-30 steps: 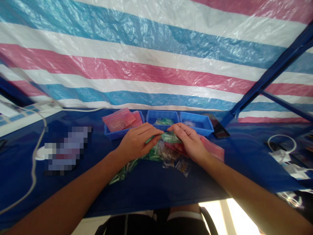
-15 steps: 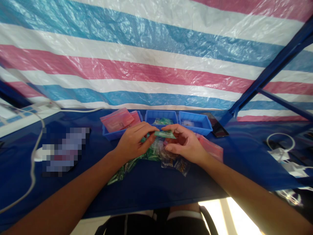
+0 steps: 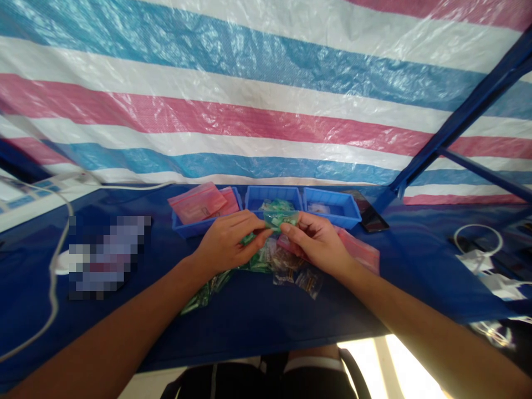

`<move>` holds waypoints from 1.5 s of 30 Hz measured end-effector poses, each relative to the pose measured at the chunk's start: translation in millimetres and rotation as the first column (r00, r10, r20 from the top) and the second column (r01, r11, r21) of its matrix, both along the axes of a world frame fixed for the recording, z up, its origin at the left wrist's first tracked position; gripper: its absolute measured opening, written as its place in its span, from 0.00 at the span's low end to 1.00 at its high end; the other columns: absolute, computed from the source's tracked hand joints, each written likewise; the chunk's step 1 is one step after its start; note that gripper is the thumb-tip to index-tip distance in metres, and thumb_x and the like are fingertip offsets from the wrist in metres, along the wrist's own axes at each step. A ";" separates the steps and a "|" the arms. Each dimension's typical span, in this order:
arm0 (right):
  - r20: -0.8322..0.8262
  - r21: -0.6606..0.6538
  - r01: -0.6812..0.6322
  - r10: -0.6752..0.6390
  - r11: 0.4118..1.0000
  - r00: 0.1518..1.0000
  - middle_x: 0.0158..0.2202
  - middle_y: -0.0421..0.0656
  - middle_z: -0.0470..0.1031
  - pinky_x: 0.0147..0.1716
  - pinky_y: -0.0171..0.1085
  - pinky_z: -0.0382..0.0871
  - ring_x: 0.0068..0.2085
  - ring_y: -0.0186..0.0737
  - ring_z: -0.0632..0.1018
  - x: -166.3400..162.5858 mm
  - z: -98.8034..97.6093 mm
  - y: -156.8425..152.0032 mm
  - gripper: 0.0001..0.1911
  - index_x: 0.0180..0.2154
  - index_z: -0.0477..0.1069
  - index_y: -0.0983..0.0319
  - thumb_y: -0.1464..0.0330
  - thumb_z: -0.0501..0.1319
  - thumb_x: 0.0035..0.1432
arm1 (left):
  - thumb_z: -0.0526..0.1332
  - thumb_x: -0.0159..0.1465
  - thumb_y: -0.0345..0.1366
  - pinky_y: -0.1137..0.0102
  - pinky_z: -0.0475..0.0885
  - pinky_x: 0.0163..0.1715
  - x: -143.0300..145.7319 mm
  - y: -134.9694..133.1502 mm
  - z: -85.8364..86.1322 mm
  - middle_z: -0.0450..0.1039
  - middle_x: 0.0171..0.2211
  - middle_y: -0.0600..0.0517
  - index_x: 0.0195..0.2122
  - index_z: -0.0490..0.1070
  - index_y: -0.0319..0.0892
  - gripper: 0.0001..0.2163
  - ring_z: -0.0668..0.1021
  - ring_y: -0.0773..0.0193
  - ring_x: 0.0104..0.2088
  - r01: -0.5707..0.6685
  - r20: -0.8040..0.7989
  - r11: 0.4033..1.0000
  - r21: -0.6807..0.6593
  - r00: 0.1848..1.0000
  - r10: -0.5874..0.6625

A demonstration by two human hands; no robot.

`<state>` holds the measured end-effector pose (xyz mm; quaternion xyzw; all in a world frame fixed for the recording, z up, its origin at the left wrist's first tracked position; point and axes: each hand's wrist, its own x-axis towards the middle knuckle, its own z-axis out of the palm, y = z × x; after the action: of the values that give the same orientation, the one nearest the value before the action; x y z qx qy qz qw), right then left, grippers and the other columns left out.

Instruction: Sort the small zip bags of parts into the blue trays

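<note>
A small green-tinted plastic bag point(image 3: 281, 216) is held up between both hands, over a pile on the table. My left hand point(image 3: 230, 239) pinches its lower left edge with thumb and fingertips. My right hand point(image 3: 318, 239) grips its right side, thumb in front. Beneath them lie several green bags point(image 3: 260, 259), partly hidden by my hands. Clear bags with small dark and brass-coloured parts point(image 3: 310, 281) lie just in front of my right hand. Pink bags point(image 3: 359, 250) lie beside that hand on the right.
Three blue bins stand at the back: a left bin point(image 3: 189, 228) with pink bags point(image 3: 199, 203), a middle bin point(image 3: 254, 195) with green bags, and a right bin point(image 3: 347, 209) with a clear bag. A dark phone-like slab point(image 3: 373, 219) lies right of them. A white cable point(image 3: 54, 299) runs along the left.
The green bag has been tipped up, so its face now shows instead of a thin edge. My right thumb has come up onto it; my left hand has barely moved.
</note>
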<state>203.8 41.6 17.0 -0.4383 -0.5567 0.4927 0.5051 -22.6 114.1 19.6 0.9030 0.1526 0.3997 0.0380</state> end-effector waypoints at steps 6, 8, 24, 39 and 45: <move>0.013 -0.003 -0.011 0.011 1.000 1.000 0.20 0.34 0.68 0.20 0.33 0.58 0.21 0.32 0.66 0.6 1.4 -0.5 0.26 0.30 0.69 0.58 0.46 0.72 0.62 | 0.61 0.76 0.35 0.70 0.71 0.32 0.5 3.2 -1.8 0.77 0.30 0.52 0.38 0.75 0.42 0.08 0.77 0.66 0.30 0.019 -0.082 1.000 -0.001 0.996 -0.019; 0.017 -0.007 -0.021 0.021 1.000 1.000 0.22 0.34 0.68 0.21 0.33 0.60 0.21 0.32 0.68 0.8 2.0 -1.6 0.23 0.33 0.71 0.58 0.47 0.72 0.62 | 0.60 0.77 0.36 0.70 0.70 0.32 0.9 4.3 -2.2 0.76 0.29 0.52 0.38 0.75 0.42 0.09 0.77 0.65 0.30 0.037 -0.130 0.999 -0.014 0.991 -0.039; 0.134 0.062 0.012 -0.020 0.998 0.991 0.26 0.37 0.72 0.24 0.35 0.59 0.25 0.34 0.69 4.3 -5.8 -7.4 0.20 0.38 0.76 0.59 0.49 0.66 0.70 | 0.67 0.66 0.31 0.63 0.79 0.50 3.4 6.3 -10.1 0.78 0.60 0.44 0.71 0.63 0.45 0.32 0.82 0.54 0.52 -0.075 -0.194 0.973 -0.216 0.980 0.032; 0.046 0.246 0.145 -0.161 0.958 0.986 0.44 0.43 0.77 0.36 0.37 0.73 0.41 0.40 0.78 -5.7 -11.8 2.7 0.19 0.57 0.73 0.55 0.55 0.68 0.70 | 0.67 0.72 0.31 0.67 0.80 0.51 -1.2 1.8 -2.5 0.84 0.47 0.47 0.55 0.78 0.43 0.11 0.84 0.61 0.47 -0.039 0.056 0.997 0.070 0.998 0.035; 0.182 0.386 0.076 -0.157 0.919 0.971 0.40 0.44 0.79 0.34 0.39 0.72 0.35 0.39 0.77 0.6 -15.9 5.8 0.09 0.43 0.80 0.57 0.59 0.71 0.68 | 0.64 0.76 0.35 0.68 0.80 0.49 1.0 -0.7 -4.5 0.84 0.47 0.47 0.62 0.74 0.43 0.15 0.85 0.61 0.45 -0.088 0.012 0.995 0.040 0.996 0.088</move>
<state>204.5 47.5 1.1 -0.4152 -0.6636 0.2968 0.5469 -21.6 113.4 15.1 0.8940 0.1841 0.4085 0.0030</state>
